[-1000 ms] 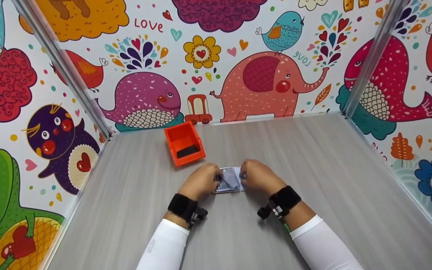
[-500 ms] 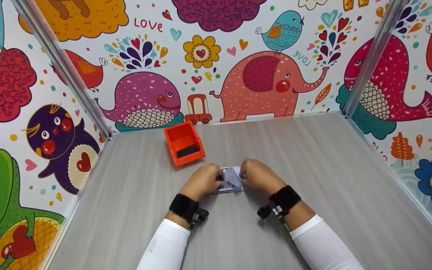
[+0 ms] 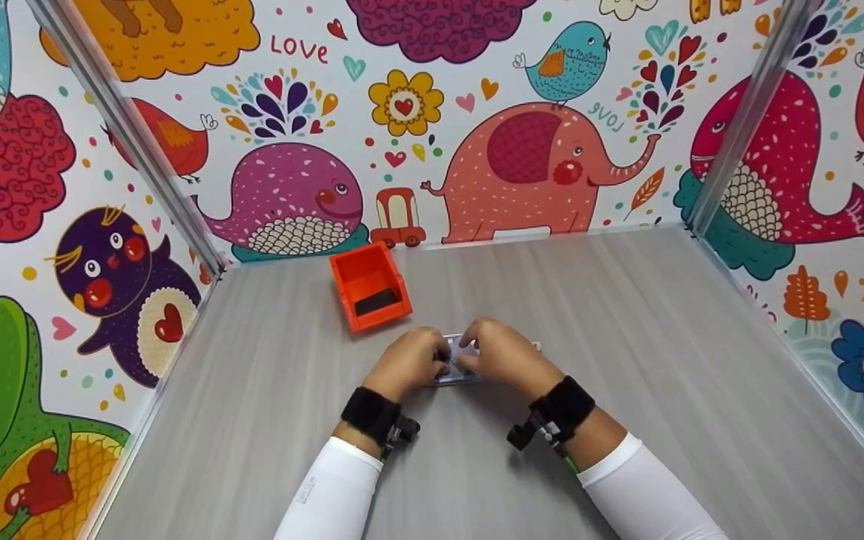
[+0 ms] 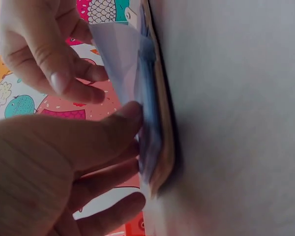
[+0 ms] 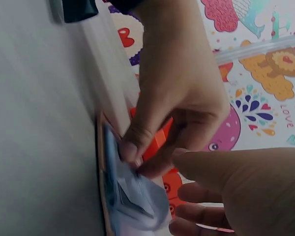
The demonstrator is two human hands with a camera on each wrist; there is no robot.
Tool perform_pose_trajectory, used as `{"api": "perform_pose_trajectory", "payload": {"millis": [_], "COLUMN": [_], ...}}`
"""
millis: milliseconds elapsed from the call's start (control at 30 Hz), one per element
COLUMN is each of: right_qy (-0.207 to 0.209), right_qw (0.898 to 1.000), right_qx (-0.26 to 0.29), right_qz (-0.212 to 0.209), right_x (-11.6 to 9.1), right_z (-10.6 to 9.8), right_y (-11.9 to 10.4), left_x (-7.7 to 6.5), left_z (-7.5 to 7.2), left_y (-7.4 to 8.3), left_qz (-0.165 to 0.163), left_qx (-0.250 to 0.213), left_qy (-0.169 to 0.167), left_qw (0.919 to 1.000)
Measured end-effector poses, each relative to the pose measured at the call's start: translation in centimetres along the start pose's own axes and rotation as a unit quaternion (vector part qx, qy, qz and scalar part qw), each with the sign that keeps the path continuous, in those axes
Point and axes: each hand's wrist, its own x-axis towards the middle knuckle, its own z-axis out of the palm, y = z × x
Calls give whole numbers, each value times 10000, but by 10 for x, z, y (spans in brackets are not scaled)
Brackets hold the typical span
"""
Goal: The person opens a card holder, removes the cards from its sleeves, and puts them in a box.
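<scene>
White walls (image 3: 623,52) printed with cartoon animals (image 3: 293,184) (a coral elephant (image 3: 526,187) among them) and metal corner posts (image 3: 132,139) enclose a gray wood-grain surface (image 3: 627,315) on three sides.

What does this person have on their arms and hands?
The left hand and right hand are gloveless. Each forearm has a white sleeve; the left one bears a small grey marking, too blurred to read. Each wrist wears a black band with a small black camera.
</scene>
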Motion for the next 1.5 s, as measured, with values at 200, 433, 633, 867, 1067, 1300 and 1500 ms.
{"api": "perform_pose_trajectory", "payload": {"millis": [200,433,633,867,1067,1300,1500], "right_qy": [-32,42,349,388,101,213,74], "right_qw": [9995,9992,9977,9924,9908,9907,9962], "right_qx": [-223,-391,-394,-124,15,-270,-156], "right_qz": [-222,-6,419,1161,1348,1320,853], "right_x": [-1,-1,3,4,5,4,6], "right_z": [4,3,-3,-11,-10,-5,-2], "right_y": [0,3,7,20,31,35,29], "left_x": [-1,-3,-3,-3,-4,-5,-5], "left_z": [0,0,1,1,2,2,1], "left_y": [1,2,2,4,6,7,7], "left_qz": [19,-23,-59,-212,-302,-328,-459], "left_qx": [-44,41,107,134,180,292,413], "left_qy": [70,126,150,55,41,105,160], "left_qw": [10000,9999,9998,9997,9994,9990,9980]}}
